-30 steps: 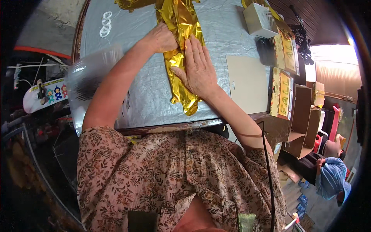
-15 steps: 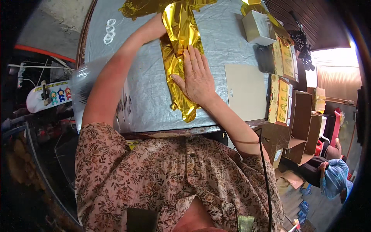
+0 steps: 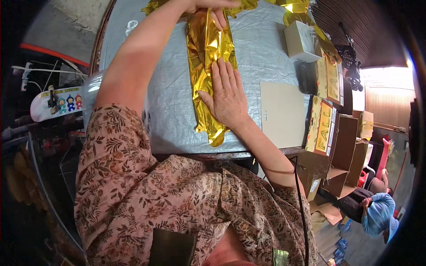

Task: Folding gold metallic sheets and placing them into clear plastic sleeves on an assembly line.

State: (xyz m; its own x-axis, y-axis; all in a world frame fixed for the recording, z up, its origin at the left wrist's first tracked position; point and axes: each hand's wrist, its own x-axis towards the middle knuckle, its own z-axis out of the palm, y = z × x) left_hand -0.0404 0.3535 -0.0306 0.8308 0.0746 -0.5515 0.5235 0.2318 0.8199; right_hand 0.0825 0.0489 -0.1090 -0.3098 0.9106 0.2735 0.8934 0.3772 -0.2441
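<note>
A shiny gold foil balloon (image 3: 205, 80), flat and folded into a long strip, lies on the plastic-covered table (image 3: 171, 99) with its rounded end near the front edge. My right hand (image 3: 228, 95) rests flat on the strip's right side, fingers stretched out and thumb apart. Farther up, my left hand (image 3: 213, 9) reaches across the strip's far part, where more gold foil (image 3: 246, 4) spreads to both sides. Its fingers are extended, some pointing down onto the foil; the top of the picture cuts off part of this hand.
Right of the strip lies a beige card sheet (image 3: 284, 115). A white open box (image 3: 302, 41) stands at the far right near printed cartons (image 3: 325, 126). White ring-shaped loops (image 3: 132, 26) lie at the far left. Another person in blue (image 3: 380, 210) sits off to the right.
My left hand has moved farther away and to the right across the foil. My right hand stays flat in about the same place. The view has shifted slightly.
</note>
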